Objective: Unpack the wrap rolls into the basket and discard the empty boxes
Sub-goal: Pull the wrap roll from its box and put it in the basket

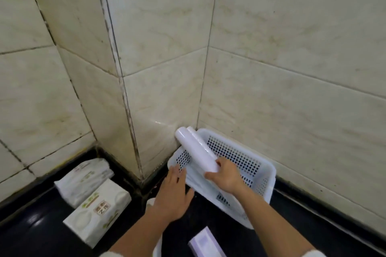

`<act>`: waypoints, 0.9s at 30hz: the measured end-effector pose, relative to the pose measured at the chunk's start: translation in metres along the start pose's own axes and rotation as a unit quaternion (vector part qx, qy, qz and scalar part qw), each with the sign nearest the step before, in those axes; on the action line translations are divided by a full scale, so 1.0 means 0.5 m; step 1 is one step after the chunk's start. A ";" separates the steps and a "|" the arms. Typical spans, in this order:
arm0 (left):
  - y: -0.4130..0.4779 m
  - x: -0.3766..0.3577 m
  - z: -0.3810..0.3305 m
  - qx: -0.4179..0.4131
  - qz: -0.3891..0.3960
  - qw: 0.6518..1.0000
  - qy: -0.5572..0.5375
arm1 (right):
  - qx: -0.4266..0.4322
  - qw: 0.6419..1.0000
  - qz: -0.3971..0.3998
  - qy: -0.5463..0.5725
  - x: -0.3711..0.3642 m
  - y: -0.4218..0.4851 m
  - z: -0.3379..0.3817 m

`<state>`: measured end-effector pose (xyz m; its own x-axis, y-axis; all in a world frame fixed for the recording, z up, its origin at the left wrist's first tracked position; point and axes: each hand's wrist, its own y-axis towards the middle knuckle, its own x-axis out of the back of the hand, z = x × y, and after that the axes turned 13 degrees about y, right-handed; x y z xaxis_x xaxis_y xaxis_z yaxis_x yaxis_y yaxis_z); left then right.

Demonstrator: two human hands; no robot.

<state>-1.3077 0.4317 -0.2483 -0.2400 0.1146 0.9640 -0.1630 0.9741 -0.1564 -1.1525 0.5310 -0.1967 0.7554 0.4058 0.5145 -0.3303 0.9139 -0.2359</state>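
Black bench meets cream tiled walls; right hand grip clamped on roll over basket at five o'clock, left hand spread flat.

R hand clenched, gripping; L hand flat, fingers spread.

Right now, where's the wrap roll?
In the head view, the wrap roll is right of centre, gripped at its near end by the right hand and angled over the white basket in the tiled corner.
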 end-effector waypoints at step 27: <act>-0.163 -0.095 -0.053 0.054 -0.048 0.971 -0.227 | 0.134 0.980 -0.119 0.086 0.027 -0.191 -0.095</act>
<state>-1.2576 0.3518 -0.2756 -0.6123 -0.0971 0.7847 -0.2994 0.9470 -0.1165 -1.0840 0.4487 -0.2067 0.9057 0.1948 0.3765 -0.2527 0.9612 0.1104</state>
